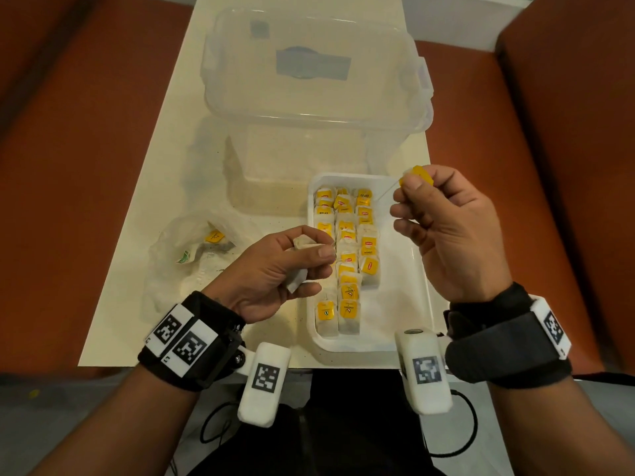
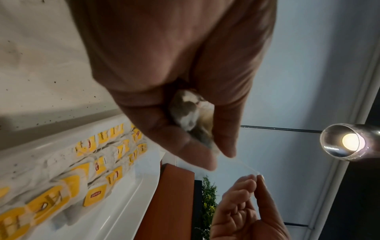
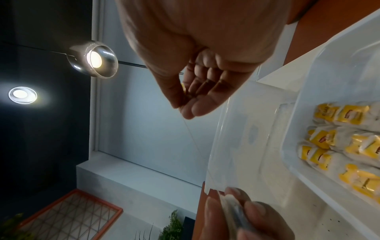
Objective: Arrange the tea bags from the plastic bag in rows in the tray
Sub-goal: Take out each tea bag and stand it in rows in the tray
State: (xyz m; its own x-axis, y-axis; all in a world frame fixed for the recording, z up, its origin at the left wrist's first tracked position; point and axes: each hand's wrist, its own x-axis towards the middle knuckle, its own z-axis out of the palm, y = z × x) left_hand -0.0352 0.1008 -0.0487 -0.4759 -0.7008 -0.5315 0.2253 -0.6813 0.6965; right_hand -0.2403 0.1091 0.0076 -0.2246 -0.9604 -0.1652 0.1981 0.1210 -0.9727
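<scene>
My left hand grips a white tea bag just left of the white tray; the left wrist view shows the tea bag held between thumb and fingers. My right hand pinches that bag's yellow tag above the tray's far right corner, and a thin string runs taut between both hands. Rows of tea bags with yellow tags fill the tray's left part. The crumpled plastic bag lies to the left with a few tea bags inside.
A large clear plastic container with a lid stands behind the tray on the cream table. Orange seats flank the table. The tray's right side holds no bags. Dark crumbs speckle the tabletop.
</scene>
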